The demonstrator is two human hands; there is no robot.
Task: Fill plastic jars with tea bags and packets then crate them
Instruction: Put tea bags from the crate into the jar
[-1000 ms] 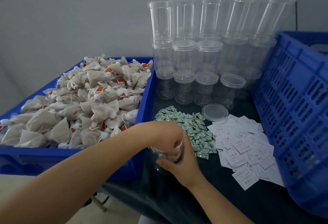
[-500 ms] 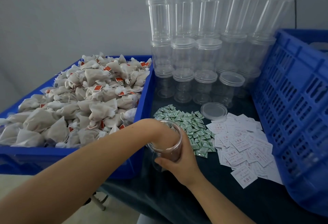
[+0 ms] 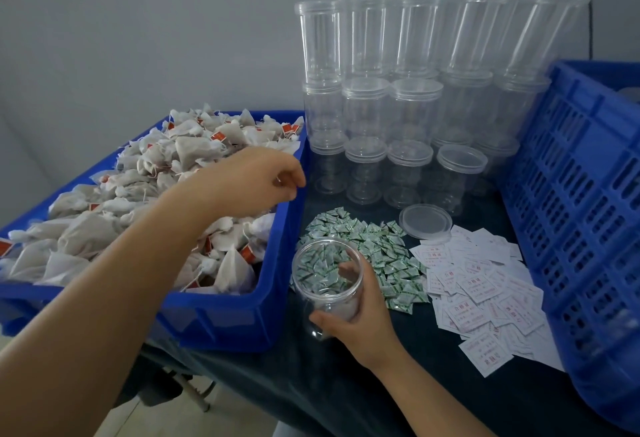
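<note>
My right hand (image 3: pixel 360 312) grips a clear plastic jar (image 3: pixel 325 274), lidless and tilted toward me, at the table's front between the bin and the packets. My left hand (image 3: pixel 256 184) hovers over the right side of the blue bin (image 3: pixel 242 315) heaped with tea bags (image 3: pixel 138 201); its fingers are loosely curled and hold nothing I can see. Small green packets (image 3: pixel 374 246) lie in a pile just behind the jar. White paper slips (image 3: pixel 485 291) spread to their right. The jar's lid (image 3: pixel 425 221) lies flat behind the packets.
Stacks of empty lidded clear jars (image 3: pixel 415 107) stand at the back against the grey wall. A tall blue slotted crate (image 3: pixel 588 211) fills the right side. The table has a dark cloth (image 3: pixel 381 384); its front edge drops to the floor at lower left.
My left hand came out of the jar and moved up and left over the tea bags. The right hand kept hold of the jar, which now tilts toward me.
</note>
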